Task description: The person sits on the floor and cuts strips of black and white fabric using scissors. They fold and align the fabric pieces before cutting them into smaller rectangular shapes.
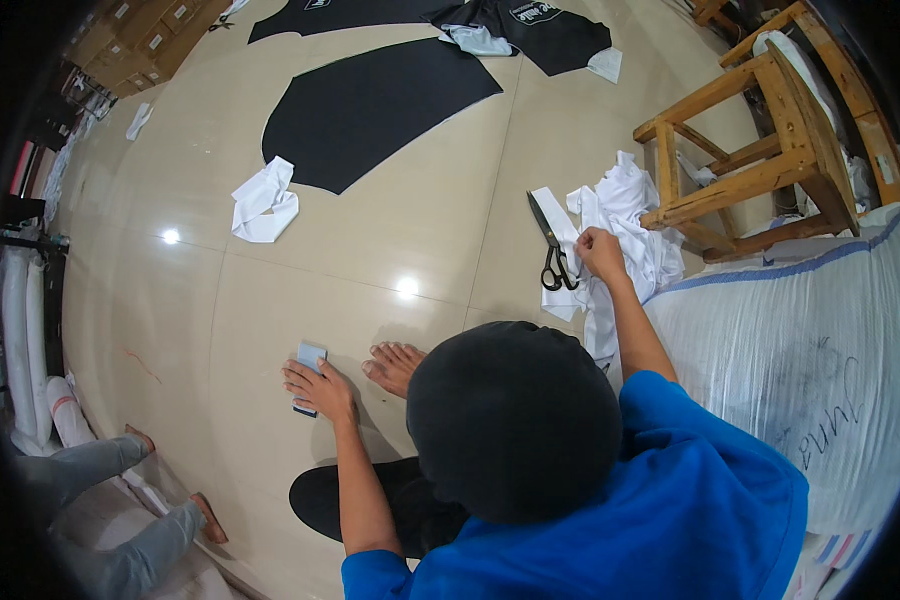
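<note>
My left hand (320,389) is low over the tiled floor, its fingers laid across a small flat rectangular block (311,353), light blue with a dark lower end. Much of that block is hidden beneath the fingers. Off to the right, my right hand (602,254) has its fingers closed on a white cloth (630,205), at the left side of a crumpled heap. Just left of this hand, dark-handled scissors (550,245) lie with blades pointing away, partly over a white strip of cloth (555,212).
Black cut fabric panels (370,115) spread across the far floor, a white scrap (265,203) beside one. A wooden stool (725,195) stands far right, above a large white sack (770,340). Another person's legs (155,520) show at lower left; cardboard boxes (135,45) fill the far left.
</note>
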